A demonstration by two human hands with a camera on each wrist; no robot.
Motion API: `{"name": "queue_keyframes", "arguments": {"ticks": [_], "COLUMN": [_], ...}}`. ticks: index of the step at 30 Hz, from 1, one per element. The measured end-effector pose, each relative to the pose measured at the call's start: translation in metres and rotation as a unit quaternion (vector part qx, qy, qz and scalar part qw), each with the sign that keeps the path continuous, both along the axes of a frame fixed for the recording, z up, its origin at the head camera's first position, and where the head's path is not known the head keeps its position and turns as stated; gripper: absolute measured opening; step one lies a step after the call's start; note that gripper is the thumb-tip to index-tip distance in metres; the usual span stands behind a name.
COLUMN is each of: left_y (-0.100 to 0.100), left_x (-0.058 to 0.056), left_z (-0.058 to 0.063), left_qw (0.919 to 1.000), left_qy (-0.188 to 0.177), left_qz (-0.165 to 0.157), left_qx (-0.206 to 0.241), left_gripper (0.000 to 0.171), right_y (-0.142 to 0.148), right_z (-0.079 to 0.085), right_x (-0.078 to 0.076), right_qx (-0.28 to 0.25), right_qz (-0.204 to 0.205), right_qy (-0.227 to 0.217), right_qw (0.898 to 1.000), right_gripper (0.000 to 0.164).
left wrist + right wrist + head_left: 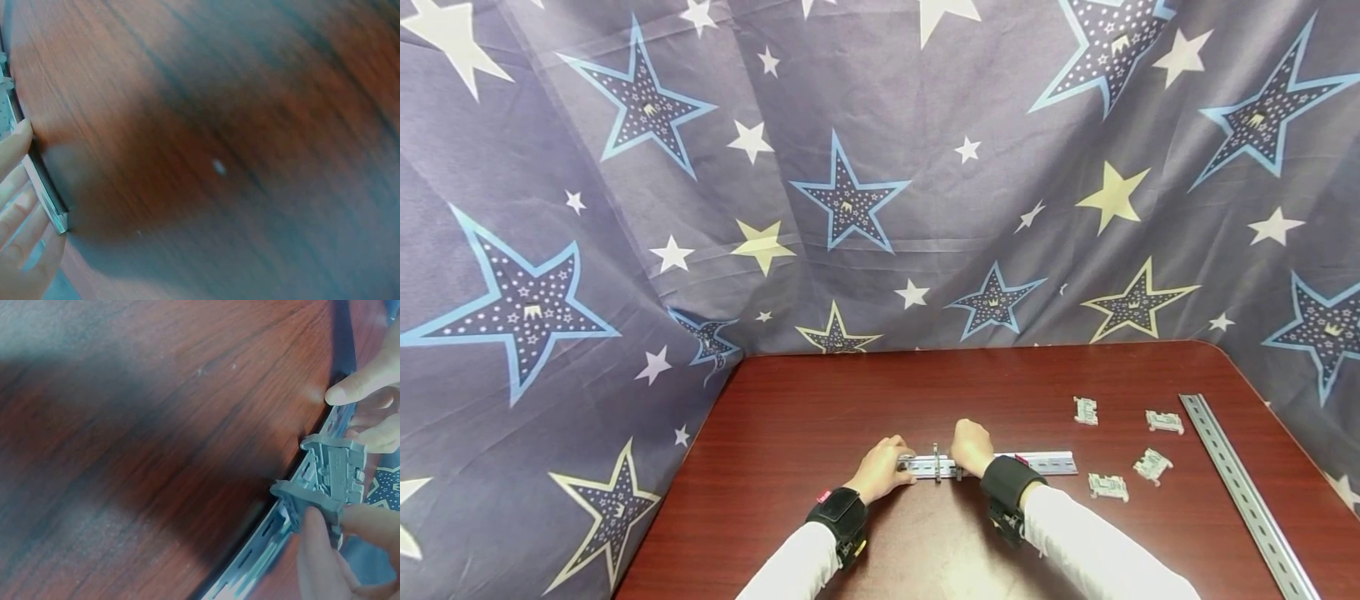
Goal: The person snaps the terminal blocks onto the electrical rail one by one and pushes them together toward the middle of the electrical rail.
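Note:
A short slotted metal DIN rail (1052, 462) lies crosswise on the table. My left hand (882, 471) grips its left end, with the thumb (17, 147) along one edge and the fingers on the opposite side. One grey terminal block (340, 467) stands upright across the rail, between my two hands. Just right of it, my right hand (972, 448) pinches a second grey terminal block (307, 499) between thumb and fingers. That held block is seated over the rail, slightly apart from the first; its far part is hidden behind the fingers.
Several loose terminal blocks (1107, 487) lie flat on the red-brown table (820, 392) to the right of the rail. A longer slotted rail (1247, 492) runs along the table's right side. Star-patterned cloth (880, 275) hangs behind the table and along its sides.

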State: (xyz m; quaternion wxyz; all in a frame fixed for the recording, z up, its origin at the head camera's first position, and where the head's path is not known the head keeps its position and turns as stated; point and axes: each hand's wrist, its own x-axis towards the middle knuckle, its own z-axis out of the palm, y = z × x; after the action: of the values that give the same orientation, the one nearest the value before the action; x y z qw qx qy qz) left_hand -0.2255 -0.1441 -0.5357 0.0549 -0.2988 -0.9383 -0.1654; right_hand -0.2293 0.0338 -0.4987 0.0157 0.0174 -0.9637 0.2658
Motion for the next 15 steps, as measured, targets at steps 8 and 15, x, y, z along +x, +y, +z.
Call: {"name": "queue_keyframes", "arguments": {"ticks": [8,15], "left_y": [0.001,0.001], "left_x": [0.002,0.002], "left_z": [0.002,0.004], "left_qw": [0.9999,0.9999], "left_qy": [-0.011,-0.014], "left_qz": [0.006,0.007], "left_qx": [0.003,0.004], "left_gripper": [0.031,0.03], "right_y": [0.008,0.02], "right_z": [0.011,0.016], "right_x": [0.002,-0.004], "right_qx": [-0.017,-0.013], "right_qz": [0.0,-0.004], "right_qy": [-0.038,-0.071], "right_qw": [0.999,0.997], "right_gripper": [0.024,0.031]}}
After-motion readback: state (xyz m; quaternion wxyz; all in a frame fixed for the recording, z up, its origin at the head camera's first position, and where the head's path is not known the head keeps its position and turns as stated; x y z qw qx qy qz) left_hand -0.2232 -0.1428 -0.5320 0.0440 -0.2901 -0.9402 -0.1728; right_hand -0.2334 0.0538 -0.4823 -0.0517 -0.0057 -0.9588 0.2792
